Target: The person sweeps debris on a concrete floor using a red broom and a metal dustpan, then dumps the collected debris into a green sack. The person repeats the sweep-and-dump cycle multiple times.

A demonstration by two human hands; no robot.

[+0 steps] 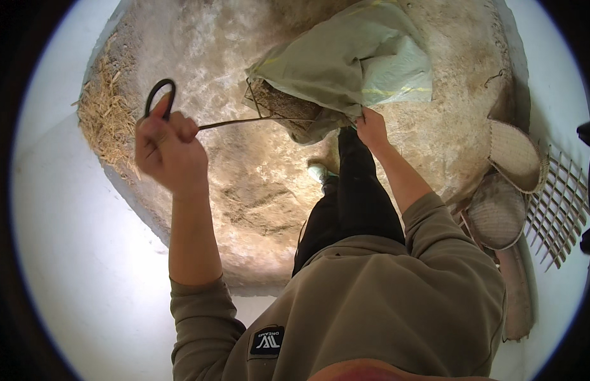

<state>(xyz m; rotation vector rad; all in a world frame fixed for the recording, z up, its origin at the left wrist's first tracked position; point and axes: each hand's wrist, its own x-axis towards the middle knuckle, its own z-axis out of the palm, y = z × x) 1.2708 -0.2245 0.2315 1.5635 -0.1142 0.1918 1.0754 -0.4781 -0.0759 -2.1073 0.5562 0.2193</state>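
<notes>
A pale green woven sack [333, 57] lies on the ground with its mouth turned toward me. Brown, crumbly-looking material [285, 103] shows inside the mouth. My right hand [372, 129] is closed on the sack's near right edge. Raised on the left, my left hand [168, 149] is closed round a thin dark cord [228, 122], which runs taut to the sack's mouth and branches there. A thick black loop [172, 95] sticks up from the same fist; whether it is a tool handle or part of the cord I cannot tell.
Loose straw [111, 108] is heaped along the left edge of the earthen floor [244, 184]. At the right, woven baskets [498, 209] and a lattice rack [557, 206] lean by the white wall. My shoe [319, 171] stands just below the sack.
</notes>
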